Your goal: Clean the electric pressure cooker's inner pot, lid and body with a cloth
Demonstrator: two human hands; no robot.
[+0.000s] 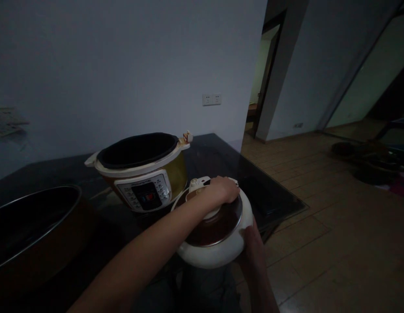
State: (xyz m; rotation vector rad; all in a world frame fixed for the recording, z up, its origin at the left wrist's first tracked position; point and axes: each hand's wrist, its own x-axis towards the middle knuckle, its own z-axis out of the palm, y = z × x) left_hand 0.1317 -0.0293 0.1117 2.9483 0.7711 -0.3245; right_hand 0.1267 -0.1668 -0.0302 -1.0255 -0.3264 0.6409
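The left hand (pixel 223 190), fingers curled, grips the round white-rimmed brown cooker lid (pixel 218 257) from above; the right hand (pixel 254 250) touches its right rim, fingers hidden.

Dark, glossy table (pixel 276 193). On it, about the middle, an open electric cooker (pixel 145 178). Left of the cooker and nearer the front edge, a wide dark pot (pixel 35 226). Just front-right of the cooker, a white lid (pixel 218 254) at the table's edge; resting or lifted, cannot tell.
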